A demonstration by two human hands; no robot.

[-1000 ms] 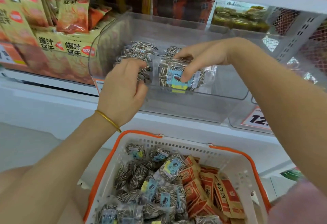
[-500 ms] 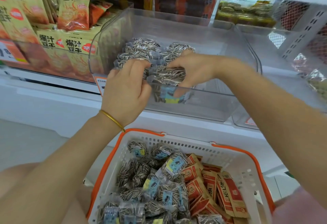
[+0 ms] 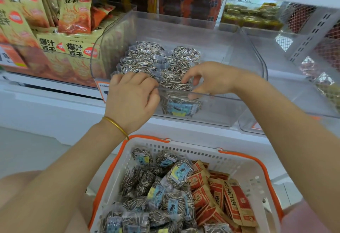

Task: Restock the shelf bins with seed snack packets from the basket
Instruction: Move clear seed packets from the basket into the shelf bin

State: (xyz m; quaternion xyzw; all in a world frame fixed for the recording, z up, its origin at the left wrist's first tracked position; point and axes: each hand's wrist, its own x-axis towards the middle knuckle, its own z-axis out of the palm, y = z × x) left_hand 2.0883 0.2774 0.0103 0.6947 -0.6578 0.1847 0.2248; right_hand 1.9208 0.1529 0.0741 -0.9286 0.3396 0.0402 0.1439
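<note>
With right hand [image 3: 207, 81], pinches the top of the front seed packet [image 3: 181, 104] between thumb and curled fingers, standing it upright just behind the front wall of the clear shelf bin [image 3: 220, 112]. Curls left hand [image 3: 131, 100] over the near end of the left row of seed packets [image 3: 141, 61]; fingertips hidden, so cannot tell whether gripping or only steadying. Reads as mid-placement, seating one packet at the head of the right row. Calls next, probably, for letting go and reaching down into the basket [image 3: 202, 152]. Finds loose seed packets [image 3: 145, 183] heaped on its left side, red-brown packets [image 3: 220, 194] on its right. Notes yellow-orange snack bags [image 3: 73, 17] in the bin to the left.
</note>
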